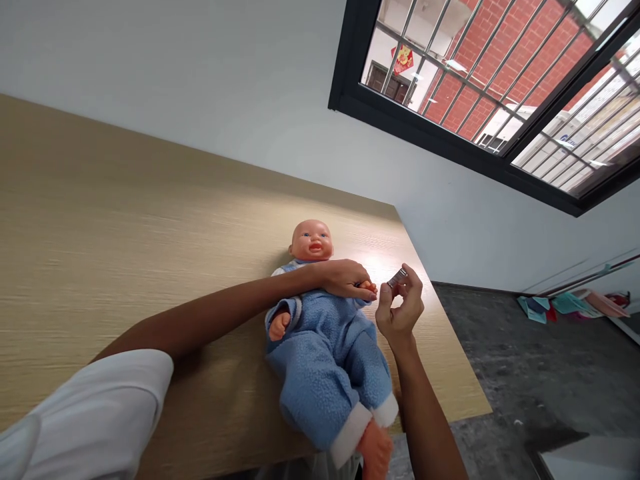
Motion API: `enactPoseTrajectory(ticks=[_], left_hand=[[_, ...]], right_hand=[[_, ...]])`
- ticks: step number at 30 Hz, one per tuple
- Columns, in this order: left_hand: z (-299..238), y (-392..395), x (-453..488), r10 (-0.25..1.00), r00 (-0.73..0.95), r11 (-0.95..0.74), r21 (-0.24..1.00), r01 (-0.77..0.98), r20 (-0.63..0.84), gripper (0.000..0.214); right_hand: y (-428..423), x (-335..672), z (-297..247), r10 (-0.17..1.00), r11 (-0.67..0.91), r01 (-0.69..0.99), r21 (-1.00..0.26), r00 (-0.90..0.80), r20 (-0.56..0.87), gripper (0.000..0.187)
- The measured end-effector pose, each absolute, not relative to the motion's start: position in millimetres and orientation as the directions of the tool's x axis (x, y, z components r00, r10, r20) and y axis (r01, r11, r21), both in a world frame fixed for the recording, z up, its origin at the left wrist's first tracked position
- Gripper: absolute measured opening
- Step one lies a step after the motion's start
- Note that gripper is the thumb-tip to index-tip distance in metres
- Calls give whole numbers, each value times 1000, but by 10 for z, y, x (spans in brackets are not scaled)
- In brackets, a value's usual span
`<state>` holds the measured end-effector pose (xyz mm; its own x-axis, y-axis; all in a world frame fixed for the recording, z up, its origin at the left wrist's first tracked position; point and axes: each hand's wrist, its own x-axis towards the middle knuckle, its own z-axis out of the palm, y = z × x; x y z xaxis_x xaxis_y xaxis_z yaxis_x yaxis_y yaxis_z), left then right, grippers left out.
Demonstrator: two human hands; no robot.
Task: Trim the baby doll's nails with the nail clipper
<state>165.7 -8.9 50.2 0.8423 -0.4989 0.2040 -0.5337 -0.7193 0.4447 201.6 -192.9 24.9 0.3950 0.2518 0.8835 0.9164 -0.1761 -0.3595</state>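
The baby doll's fleece suit (pixel 325 360) is pale blue with white cuffs (pixel 350 435), the tabletop (pixel 150 220) light wood-grained tan.

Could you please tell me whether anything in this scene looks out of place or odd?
The baby doll lies on the wood-grain table with one foot hanging past the near edge, so it looks poorly placed. Teal and pink pieces also lie loose on the floor by the wall, seemingly dropped.

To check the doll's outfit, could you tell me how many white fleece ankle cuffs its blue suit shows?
2. One white fleece ankle cuff rings the doll's pink plastic foot; the other cuff sits beside it, on the other leg.
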Motion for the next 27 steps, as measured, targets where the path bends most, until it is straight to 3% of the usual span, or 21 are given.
enactPoseTrajectory(ticks=[20, 27], left_hand=[[495, -65, 1660, -508, 832, -617, 580, -533, 225, 67], [502, -57, 1665, -503, 834, -578, 629, -519, 227, 64]], right_hand=[[-1927, 1997, 270, 256, -153, 917, -369, 398, 881, 45], [-1927, 2003, 265, 258, -158, 914, -374, 403, 878, 45]])
